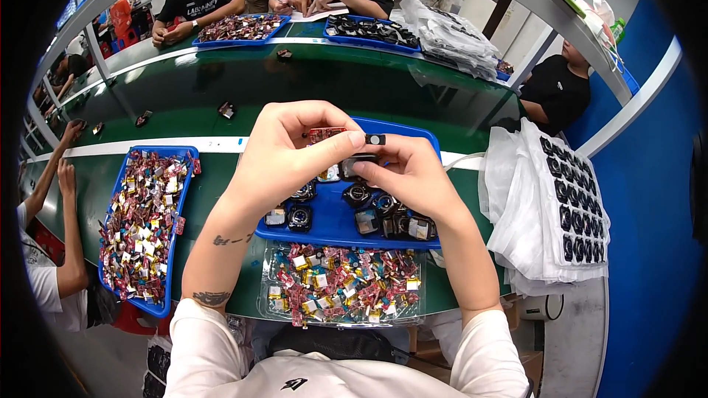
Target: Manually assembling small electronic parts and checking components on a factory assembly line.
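Observation:
Both my hands are raised close together over a blue tray (330, 227). My left hand (284, 149) pinches a small red circuit board (324, 135). A small black square piece with a round grey spot (375, 139) juts out past the left fingertips. In my right hand (411, 177), thumb and fingers grip a black casing (363, 158), partly hidden by the fingers. Several black, watch-like housings (300, 217) lie in the blue tray under my hands. Nearer to me, a clear plastic tray (267, 273) holds many red boards with white and yellow parts.
At left, a blue tray (168, 308) is heaped with circuit boards. White padded sheets (546, 206) with rows of black parts are stacked at right. Across the green conveyor belt (295, 81) sit co-workers behind more filled trays (284, 21). A co-worker's arms (68, 199) reach in at left.

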`<state>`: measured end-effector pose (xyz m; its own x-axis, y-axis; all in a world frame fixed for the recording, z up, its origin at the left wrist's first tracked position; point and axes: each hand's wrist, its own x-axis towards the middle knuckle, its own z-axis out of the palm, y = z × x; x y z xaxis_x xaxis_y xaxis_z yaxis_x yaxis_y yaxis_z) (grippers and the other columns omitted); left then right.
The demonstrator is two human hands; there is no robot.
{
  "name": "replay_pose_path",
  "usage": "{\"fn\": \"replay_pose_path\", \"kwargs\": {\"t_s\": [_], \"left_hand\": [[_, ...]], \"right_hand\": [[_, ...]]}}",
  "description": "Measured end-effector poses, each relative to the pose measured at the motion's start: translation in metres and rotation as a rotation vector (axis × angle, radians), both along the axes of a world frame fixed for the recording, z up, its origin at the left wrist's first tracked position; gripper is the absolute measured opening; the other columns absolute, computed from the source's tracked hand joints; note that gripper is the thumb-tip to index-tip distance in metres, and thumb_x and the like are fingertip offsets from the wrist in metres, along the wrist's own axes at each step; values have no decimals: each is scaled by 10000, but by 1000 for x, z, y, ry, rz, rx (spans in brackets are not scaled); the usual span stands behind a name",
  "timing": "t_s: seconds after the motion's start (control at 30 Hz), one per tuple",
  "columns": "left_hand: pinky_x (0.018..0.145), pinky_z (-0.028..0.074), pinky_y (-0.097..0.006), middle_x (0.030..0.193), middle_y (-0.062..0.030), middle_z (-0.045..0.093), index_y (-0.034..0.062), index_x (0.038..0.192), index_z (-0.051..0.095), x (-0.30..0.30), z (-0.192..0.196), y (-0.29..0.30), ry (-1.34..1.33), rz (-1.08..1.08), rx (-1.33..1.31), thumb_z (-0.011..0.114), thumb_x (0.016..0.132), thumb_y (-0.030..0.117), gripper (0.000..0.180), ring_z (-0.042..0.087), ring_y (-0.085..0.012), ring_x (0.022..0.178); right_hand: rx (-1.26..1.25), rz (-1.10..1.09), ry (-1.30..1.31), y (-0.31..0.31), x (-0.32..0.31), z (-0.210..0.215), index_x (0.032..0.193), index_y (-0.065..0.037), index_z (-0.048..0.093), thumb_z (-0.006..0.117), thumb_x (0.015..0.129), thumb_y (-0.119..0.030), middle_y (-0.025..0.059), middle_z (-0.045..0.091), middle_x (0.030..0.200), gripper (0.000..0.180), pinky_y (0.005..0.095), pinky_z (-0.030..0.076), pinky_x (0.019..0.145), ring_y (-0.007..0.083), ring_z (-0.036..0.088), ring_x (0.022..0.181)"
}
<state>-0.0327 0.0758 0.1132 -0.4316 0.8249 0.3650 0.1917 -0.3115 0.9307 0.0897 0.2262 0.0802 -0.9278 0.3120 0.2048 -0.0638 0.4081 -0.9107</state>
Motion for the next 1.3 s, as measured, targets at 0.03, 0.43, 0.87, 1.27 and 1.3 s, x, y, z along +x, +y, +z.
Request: {"fn": "replay_pose_path", "kwargs": {"t_s": [0.03,0.43,0.87,1.27,1.3], "left_hand": [[589,382,-178,736,11,597,-18,814,665,1,-2,2,3,-7,3,673,825,68,87,507,-22,668],[548,390,-183,666,-10,631,-38,805,686,9,-16,14,324,261,-153,682,811,98,136,521,-29,616],[483,392,-216,582,-41,602,-61,772,676,9,-17,15,297,318,-120,667,785,96,157,507,-41,531],[516,381,-181,633,-13,631,-40,792,689,16,-21,17,347,394,-54,690,802,102,143,515,-20,591],[517,384,-182,633,-12,631,-37,793,691,16,-21,17,360,407,-36,691,802,105,142,518,-21,593]], "right_hand": [[-168,20,76,3,0,-2,974,32,657,652,844,-53,53,674,799,156,231,512,644,85,629,709],[-201,-30,110,-1,5,5,1087,46,632,656,855,-38,78,675,909,248,220,541,671,104,647,800],[-160,-40,116,-5,7,7,1075,55,641,641,868,-87,90,697,905,251,224,528,701,101,658,803],[-141,-114,263,-12,4,0,1074,43,655,601,894,-87,104,699,909,228,215,509,678,96,642,784],[-159,-118,276,-13,4,0,1066,41,659,599,894,-82,106,700,902,220,215,509,676,97,643,785]]}}
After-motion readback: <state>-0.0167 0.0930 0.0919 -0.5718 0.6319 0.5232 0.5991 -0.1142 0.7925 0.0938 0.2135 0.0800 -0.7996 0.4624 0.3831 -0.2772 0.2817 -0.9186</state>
